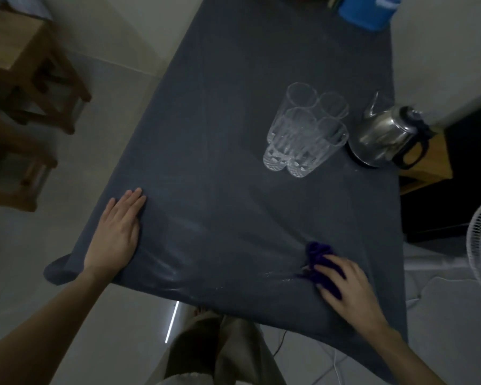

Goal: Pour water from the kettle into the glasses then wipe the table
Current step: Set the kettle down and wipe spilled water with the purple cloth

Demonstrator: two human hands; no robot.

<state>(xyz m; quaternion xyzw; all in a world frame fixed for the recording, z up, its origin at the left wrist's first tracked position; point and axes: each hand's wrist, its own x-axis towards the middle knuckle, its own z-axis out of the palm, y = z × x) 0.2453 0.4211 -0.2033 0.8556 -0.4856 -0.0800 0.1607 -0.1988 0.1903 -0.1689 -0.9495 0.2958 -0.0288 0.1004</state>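
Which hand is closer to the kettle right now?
Right. The right hand presses a purple cloth on the table's near right part, below the kettle. The left hand lies flat at the table's near left edge, farther away.

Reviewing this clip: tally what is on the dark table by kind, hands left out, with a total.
Clear glasses: 4
Steel kettle: 1
Purple cloth: 1
Blue container at the far end: 1
Total: 7
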